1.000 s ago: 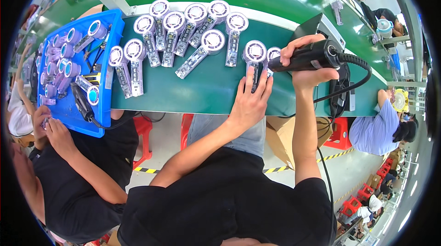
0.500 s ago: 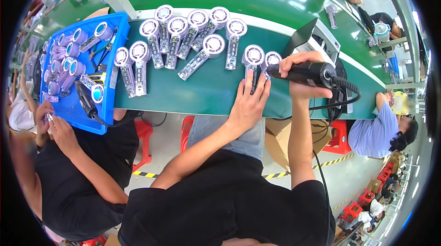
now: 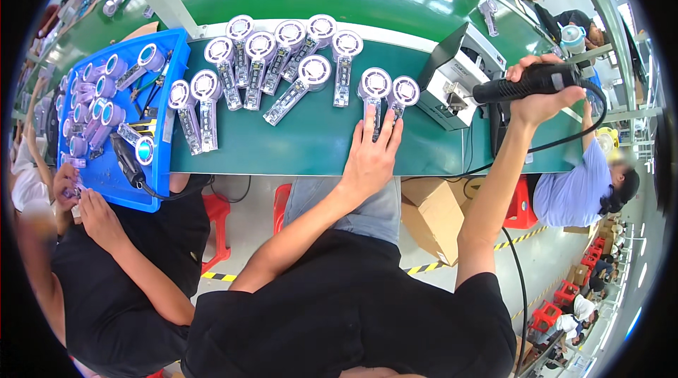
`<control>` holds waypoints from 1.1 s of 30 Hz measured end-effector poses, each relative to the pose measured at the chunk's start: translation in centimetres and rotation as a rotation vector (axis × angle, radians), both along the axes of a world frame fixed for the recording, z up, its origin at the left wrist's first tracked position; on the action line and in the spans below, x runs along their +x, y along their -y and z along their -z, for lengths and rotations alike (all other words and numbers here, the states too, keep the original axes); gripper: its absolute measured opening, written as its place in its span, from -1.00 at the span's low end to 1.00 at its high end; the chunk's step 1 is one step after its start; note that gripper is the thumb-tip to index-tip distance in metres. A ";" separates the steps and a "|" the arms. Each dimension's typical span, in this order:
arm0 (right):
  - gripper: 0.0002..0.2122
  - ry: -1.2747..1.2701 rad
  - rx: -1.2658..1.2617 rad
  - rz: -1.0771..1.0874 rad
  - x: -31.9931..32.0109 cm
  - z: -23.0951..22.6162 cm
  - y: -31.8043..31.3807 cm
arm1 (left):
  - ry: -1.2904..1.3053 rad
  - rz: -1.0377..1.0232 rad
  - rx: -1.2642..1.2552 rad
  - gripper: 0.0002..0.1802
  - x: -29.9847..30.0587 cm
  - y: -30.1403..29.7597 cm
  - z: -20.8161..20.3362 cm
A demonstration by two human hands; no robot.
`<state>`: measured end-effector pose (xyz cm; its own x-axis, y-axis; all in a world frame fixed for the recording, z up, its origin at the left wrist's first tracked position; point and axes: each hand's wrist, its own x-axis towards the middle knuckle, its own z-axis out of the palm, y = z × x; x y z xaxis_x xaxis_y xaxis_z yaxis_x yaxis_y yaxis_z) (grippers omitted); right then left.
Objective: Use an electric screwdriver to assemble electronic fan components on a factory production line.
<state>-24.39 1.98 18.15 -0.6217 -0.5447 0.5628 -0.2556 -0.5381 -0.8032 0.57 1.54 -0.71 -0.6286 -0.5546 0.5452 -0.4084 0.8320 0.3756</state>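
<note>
My left hand (image 3: 372,164) lies over the handle ends of two lilac handheld fans (image 3: 375,83), its fingers stretched out and apart, pressing on them. The second of these fans (image 3: 405,91) stands just to the right. Their open handles show circuit parts, partly hidden by my fingers. Wrapped around a black corded electric screwdriver (image 3: 526,83), my right hand (image 3: 542,104) holds it roughly level. The screwdriver's tip points left at the front of a grey and black box-shaped screw dispenser (image 3: 441,95); whether a screw sits on the tip is too small to tell.
Several more open-handled fans (image 3: 260,46) stand in a group left of my left hand on the green bench (image 3: 296,148). A blue tray (image 3: 167,145) holds fans and another screwdriver (image 3: 127,160). Beside it a co-worker's hands (image 3: 99,215) handle a small part. The black cord (image 3: 494,164) crosses the bench's front edge.
My right hand has carried the screwdriver away from the right-hand fan, rightward to the screw dispenser. My left hand stays on the two fans. The view has shifted slightly.
</note>
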 end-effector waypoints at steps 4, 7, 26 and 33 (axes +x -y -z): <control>-0.08 0.059 0.046 -0.101 -0.5 0.3 0.3 | -0.006 0.001 -0.004 -0.36 0.0 0.1 0.1; -0.10 0.042 0.050 -0.133 -0.5 1.4 0.7 | 0.006 -0.001 0.007 -0.35 0.0 0.0 -0.1; -0.16 0.379 0.093 -0.263 2.9 3.9 1.1 | -0.061 -0.033 0.057 -0.34 0.2 -0.3 0.4; -0.11 0.286 -0.094 -0.448 7.3 4.8 3.7 | -0.085 -0.038 0.059 -0.37 -0.2 -0.1 0.3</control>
